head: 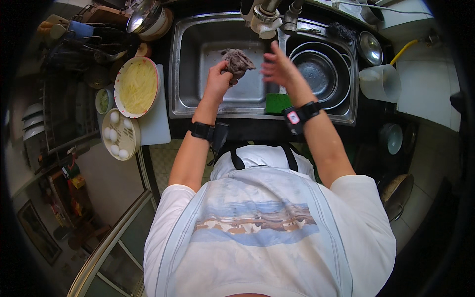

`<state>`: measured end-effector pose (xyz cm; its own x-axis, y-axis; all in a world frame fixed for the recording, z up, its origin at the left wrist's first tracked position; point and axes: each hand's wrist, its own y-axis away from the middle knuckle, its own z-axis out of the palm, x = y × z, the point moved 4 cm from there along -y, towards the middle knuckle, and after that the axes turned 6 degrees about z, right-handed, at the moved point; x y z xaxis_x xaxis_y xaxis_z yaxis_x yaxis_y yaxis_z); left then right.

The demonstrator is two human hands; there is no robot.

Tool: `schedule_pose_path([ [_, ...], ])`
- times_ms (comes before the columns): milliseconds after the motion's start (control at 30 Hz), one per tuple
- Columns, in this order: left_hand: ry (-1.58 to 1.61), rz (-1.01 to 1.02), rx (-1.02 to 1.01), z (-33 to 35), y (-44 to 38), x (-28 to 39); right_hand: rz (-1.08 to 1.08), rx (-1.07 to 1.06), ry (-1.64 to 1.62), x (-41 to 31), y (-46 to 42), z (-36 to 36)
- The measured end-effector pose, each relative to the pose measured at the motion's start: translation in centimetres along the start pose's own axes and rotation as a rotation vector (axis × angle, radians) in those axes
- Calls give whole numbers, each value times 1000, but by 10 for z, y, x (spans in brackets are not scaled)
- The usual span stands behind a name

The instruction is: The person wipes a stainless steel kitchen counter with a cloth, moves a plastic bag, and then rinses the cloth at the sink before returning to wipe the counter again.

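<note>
My left hand point(219, 80) grips a bunched grey-brown cloth point(237, 61) above the large basin of a stainless steel sink point(189, 63). Apart from the cloth, my right hand point(278, 68) hangs over the divider between the two basins, fingers spread and slightly blurred, holding nothing. Below it a green scouring pad point(278, 103) lies on the sink's front rim. Just beyond both hands juts a faucet with a white fitting point(265, 24). Nested metal pans point(319, 74) sit in the smaller right basin.
Left of the sink, a bowl of pale yellow shreds point(136, 87) stands on a white cutting board point(157, 130). Nearby are a basket of several white eggs point(118, 137) and a small bowl of chopped greens point(103, 101). A translucent plastic pitcher point(382, 83) and a metal bowl point(370, 48) stand at right.
</note>
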<state>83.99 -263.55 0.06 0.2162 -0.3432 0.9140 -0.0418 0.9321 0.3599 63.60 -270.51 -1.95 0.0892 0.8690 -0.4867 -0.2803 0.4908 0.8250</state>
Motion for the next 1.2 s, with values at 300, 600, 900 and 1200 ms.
schedule_pose_path([
  [300, -567, 423, 65, 14, 51, 26, 183, -643, -611, 78, -6, 112],
  [600, 668, -16, 53, -70, 24, -12, 384, -833, -728, 64, 51, 119],
  [900, 555, 6, -212, -46, -21, -1, 281, -694, -530, 68, 36, 109],
  [1200, -282, 31, -86, -43, -67, -7, -22, -259, 299, 56, 19, 117],
])
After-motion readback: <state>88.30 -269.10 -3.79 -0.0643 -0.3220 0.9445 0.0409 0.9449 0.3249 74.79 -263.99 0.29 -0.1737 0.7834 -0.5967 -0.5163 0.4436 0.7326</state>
